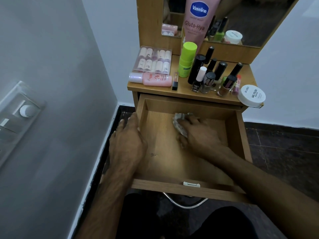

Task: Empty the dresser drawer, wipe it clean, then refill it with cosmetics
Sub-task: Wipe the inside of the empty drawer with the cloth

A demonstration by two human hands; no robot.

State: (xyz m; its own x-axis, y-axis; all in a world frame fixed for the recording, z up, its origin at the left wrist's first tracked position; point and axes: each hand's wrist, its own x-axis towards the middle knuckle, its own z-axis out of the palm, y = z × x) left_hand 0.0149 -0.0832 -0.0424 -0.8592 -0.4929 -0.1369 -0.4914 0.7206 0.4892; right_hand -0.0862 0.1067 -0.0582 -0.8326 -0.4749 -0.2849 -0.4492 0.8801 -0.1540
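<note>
The wooden drawer (pixel 172 163) is pulled out and holds nothing but a crumpled grey cloth (pixel 178 122). My right hand (pixel 198 133) is inside the drawer, holding the cloth against the bottom near the back. My left hand (pixel 128 135) grips the drawer's left wall, thumb inside. On the dresser top (pixel 183 91) stand the cosmetics: a pink Vaseline tube (pixel 198 21), a green stick (pixel 187 58), several nail polish bottles (pixel 208 78), a clear box of small bottles (pixel 153 60), a pink bottle lying down (pixel 155 79) and a white nail polish remover jar (pixel 252 95).
A mirror (pixel 241 19) backs the dresser top. A grey wall with a switch panel (pixel 19 114) stands close on the left. Dark tiled floor (pixel 284 149) lies to the right. A metal handle (pixel 185 202) hangs under the drawer front.
</note>
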